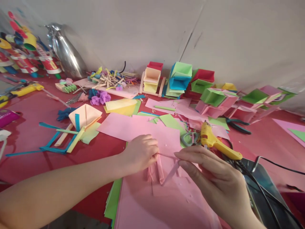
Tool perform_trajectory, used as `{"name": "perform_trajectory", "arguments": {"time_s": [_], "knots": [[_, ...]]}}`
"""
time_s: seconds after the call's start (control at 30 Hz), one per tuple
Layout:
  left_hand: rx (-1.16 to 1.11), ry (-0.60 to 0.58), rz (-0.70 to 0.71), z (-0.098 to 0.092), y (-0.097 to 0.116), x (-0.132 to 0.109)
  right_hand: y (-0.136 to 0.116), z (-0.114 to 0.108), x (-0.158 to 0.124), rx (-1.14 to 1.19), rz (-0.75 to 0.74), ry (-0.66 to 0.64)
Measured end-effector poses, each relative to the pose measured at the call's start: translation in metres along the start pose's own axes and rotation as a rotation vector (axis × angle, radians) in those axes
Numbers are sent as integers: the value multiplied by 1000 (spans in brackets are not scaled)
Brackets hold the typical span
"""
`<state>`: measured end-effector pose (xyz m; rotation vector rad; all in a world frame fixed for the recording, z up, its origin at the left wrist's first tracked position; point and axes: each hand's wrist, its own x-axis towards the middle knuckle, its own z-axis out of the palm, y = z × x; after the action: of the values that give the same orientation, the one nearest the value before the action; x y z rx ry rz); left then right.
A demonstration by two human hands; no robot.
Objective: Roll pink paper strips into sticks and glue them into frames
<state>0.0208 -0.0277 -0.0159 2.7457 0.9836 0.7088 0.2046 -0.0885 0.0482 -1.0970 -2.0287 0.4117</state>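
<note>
My left hand [140, 152] is closed in a pinch on one end of a thin pink paper strip [166, 156]. My right hand [209, 178] pinches the other end of that strip between thumb and fingers. More folded pink strips [159, 171] hang below between both hands. They hover over large pink paper sheets [166, 200] on the red table [30, 140].
A yellow glue gun [214, 141] with a black cord lies just beyond my right hand, beside scissors [188, 138]. Folded paper boxes [181, 79] line the wall. Paper scraps, blue strips [54, 143], purple flowers [100, 97], a steel jug [66, 54] and black pliers [235, 124] are around.
</note>
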Motion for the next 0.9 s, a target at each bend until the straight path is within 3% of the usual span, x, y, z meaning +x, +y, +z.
{"name": "perform_trajectory", "arguments": {"time_s": [0.13, 0.53, 0.8, 0.9], "knots": [[-21, 10, -40, -1, 0, 1, 0, 1, 0, -7, 3, -2], [148, 21, 67, 1, -1, 3, -2, 0, -1, 4, -11, -3], [128, 41, 92, 2, 0, 0, -3, 2, -1, 61, -26, 14], [44, 57, 23, 2, 2, 1, -2, 4, -1, 87, -22, 17]]}}
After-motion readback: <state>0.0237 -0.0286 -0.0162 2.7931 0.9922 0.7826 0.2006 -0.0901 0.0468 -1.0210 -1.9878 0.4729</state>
